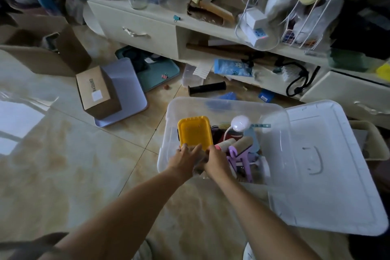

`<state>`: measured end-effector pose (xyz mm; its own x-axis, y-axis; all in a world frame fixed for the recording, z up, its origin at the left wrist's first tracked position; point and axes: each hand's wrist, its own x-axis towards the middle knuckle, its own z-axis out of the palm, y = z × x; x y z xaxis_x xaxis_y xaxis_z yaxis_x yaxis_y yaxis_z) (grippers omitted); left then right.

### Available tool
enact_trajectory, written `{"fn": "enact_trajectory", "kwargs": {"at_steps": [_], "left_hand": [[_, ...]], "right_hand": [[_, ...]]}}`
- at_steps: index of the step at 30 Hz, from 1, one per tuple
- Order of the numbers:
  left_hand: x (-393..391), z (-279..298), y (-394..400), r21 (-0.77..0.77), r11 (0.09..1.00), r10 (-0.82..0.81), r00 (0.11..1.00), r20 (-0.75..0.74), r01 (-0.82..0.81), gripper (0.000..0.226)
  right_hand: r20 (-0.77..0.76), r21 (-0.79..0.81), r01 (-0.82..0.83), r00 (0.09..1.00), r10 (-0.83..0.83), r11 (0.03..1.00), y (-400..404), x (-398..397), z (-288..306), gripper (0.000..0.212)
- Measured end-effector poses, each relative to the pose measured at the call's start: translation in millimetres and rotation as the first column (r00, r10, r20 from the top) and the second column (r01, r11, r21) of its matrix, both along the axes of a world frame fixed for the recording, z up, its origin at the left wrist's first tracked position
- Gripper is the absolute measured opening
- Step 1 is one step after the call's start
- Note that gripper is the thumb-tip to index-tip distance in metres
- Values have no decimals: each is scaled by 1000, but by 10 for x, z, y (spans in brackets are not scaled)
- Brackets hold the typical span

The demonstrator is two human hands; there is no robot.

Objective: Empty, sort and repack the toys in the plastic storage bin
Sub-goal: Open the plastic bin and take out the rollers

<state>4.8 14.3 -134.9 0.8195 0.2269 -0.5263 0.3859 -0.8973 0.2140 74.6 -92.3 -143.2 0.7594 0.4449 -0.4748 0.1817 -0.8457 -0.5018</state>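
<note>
A clear plastic storage bin (223, 105) stands open on the floor, its white lid (329, 175) leaning against its right side. Inside lie a yellow plastic toy tray (195, 132), a small white lamp (240, 123), two brown rollers (242, 143) and purple plastic pieces (242, 160). My left hand (185, 159) and my right hand (215, 160) both reach into the bin's near left corner and grip the lower edge of the yellow tray, which is tilted up with its underside facing me.
A cardboard box (97, 91) sits on a pale lilac tray (128, 91) to the left. A black handle grip (206, 88) and blue bits lie behind the bin. A cluttered cream cabinet (135, 25) runs along the back. A beige basket (371, 143) stands at right.
</note>
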Motion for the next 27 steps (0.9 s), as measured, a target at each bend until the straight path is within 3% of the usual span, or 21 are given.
{"fn": "enact_trajectory", "kwargs": {"at_steps": [5, 15, 17, 20, 22, 27], "left_hand": [[33, -107, 93, -12, 1000, 26, 1000, -4, -26, 123], [93, -143, -1, 72, 995, 67, 991, 112, -75, 108], [114, -108, 33, 61, 993, 95, 986, 134, -104, 111], [144, -7, 102, 35, 986, 153, 967, 205, -164, 118], [155, 109, 122, 2, 978, 202, 939, 277, -211, 114], [106, 450, 133, -71, 974, 225, 880, 419, -216, 109]], "right_hand": [[-11, 132, 111, 994, -111, 985, -62, 79, 76, 26], [-149, 279, 213, 973, -177, 936, -187, 203, 24, 20], [-229, 347, 331, 937, -263, 878, -211, 251, 51, 16], [-379, 425, 557, 825, -419, 713, -181, 359, 193, 18], [-419, 446, 616, 785, -456, 649, -166, 420, 328, 23], [-339, 462, 540, 841, -423, 704, -134, 360, 532, 30]]}}
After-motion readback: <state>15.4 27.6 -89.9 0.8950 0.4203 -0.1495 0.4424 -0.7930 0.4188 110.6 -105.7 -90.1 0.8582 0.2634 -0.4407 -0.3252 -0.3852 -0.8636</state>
